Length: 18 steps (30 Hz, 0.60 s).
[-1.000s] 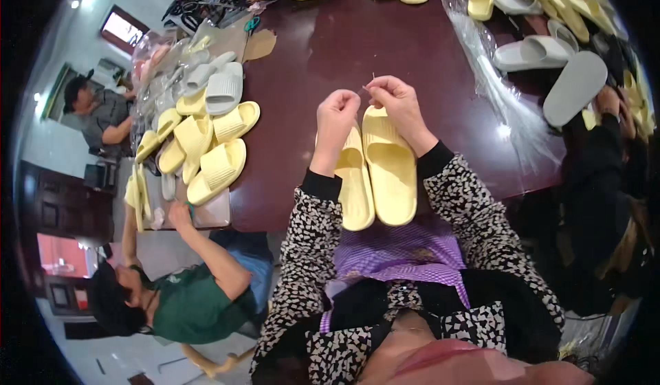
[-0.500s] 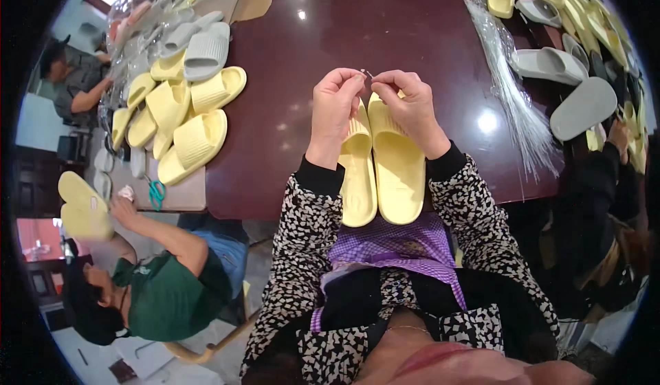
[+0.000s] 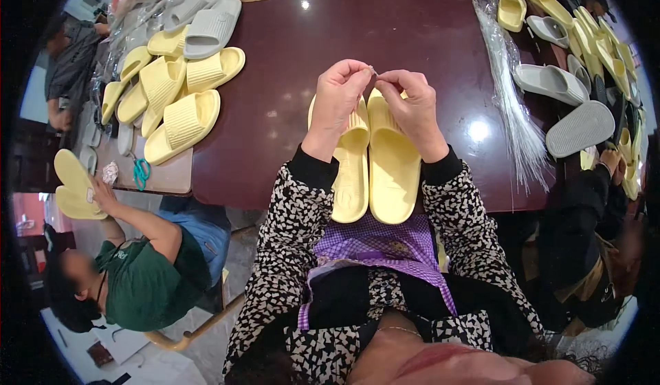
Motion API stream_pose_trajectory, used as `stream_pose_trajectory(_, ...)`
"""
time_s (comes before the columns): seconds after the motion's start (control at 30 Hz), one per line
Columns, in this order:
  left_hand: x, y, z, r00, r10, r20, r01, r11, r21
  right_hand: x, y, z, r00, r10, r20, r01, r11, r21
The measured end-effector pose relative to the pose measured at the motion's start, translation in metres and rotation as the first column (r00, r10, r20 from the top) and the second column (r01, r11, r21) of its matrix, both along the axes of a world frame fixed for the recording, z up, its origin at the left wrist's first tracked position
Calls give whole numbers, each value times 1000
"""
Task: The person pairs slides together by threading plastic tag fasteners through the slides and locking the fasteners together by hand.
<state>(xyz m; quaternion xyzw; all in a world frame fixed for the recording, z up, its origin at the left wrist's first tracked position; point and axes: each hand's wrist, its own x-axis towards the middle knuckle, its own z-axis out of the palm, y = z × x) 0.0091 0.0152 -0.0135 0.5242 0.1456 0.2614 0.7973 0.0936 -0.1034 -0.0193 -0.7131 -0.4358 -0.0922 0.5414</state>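
Observation:
A pair of yellow slippers lies side by side at the table's near edge, heels toward me: the left slipper (image 3: 350, 189) and the right slipper (image 3: 395, 182). Over their straps both my hands meet, fingertips almost touching. My left hand (image 3: 337, 103) is closed in a pinch, and my right hand (image 3: 412, 106) pinches from the other side. Between the fingertips shows a thin strand (image 3: 374, 73), too small to make out fully. My hands hide much of the straps and toe ends.
Yellow slippers (image 3: 182, 127) and grey slippers (image 3: 213, 27) are heaped on the left, near teal scissors (image 3: 141, 173). A bundle of clear plastic strands (image 3: 515, 124) lies right on the dark red table (image 3: 275, 144). A co-worker in green (image 3: 148, 271) holds yellow slippers (image 3: 72, 179); others work around.
My view has shifted slightly. My hands stay pinched together over the slippers, their fingertips a little closer. At left, the co-worker's hand has moved from a crumpled white piece to the yellow slippers.

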Motion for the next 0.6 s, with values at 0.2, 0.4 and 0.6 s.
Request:
stream_pose_trajectory(0.2,2,-1,-1,1000,11,10,-11,1000,11,-1,0,0,999,-17,-46,17,1000,0)
stream_pose_trajectory(0.4,2,-1,-1,999,7,-34,-5,999,54,-1,0,3,1000,-7,29,6,1000,19)
stream_pose_trajectory(0.6,-1,1,-4,999,-24,-38,26,999,40,-1,0,0,997,-20,68,20,1000,8)
